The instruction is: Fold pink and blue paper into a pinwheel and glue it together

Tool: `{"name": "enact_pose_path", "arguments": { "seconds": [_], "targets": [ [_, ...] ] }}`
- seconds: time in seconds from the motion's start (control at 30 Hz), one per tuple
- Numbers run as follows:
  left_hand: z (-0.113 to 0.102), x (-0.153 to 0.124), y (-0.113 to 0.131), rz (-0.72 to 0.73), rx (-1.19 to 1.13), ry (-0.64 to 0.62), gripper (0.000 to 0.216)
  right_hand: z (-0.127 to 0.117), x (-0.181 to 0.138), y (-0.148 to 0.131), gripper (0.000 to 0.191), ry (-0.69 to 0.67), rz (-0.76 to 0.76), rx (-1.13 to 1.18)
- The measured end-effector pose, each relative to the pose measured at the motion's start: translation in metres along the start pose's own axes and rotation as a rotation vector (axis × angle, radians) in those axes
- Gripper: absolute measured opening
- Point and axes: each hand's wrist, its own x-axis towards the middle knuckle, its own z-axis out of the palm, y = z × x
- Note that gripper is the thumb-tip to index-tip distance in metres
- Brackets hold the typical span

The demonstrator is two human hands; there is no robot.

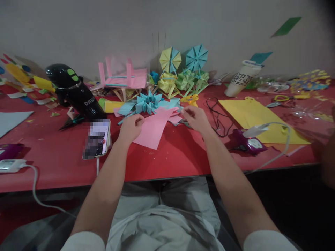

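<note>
Across a red-topped bench (pixel 180 157), bare forearms (pixel 112 174) are reaching forward, the left hand (pixel 131 128) pinching a pink paper sheet (pixel 153 129) between them, the right hand (pixel 195 118) curling near its far corner, grip unclear.

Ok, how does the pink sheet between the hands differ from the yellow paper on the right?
The pink sheet is smaller than the yellow paper. The pink sheet is at the left hand; the yellow paper lies on the red table, away from both hands. Both have straight edges.
</note>
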Motion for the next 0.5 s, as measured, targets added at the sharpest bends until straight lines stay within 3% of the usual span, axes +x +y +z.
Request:
{"name": "enact_pose_path", "arguments": {
  "seconds": [0.07,0.2,0.3,0.4,0.5],
  "targets": [
    [0.003,0.001,0.001,0.005,-0.078,0.05,0.011,0.009,-0.002,-0.011,0.043,-0.022,0.044,0.12],
    [0.006,0.004,0.004,0.006,-0.321,0.143,0.013,0.022,-0.008,-0.026,0.049,-0.234,0.168,0.265],
    [0.004,0.003,0.008,0.092,-0.466,0.156,0.013,0.025,-0.009,-0.029,0.053,-0.343,0.257,0.452],
    [0.001,0.001,0.013,0.18,-0.47,0.142,0.013,0.025,-0.007,-0.028,0.036,-0.276,0.29,0.653],
    [0.002,-0.001,0.015,0.156,-0.469,0.119,0.016,0.026,-0.005,-0.027,0.03,-0.164,0.319,0.727]
  ]
}}
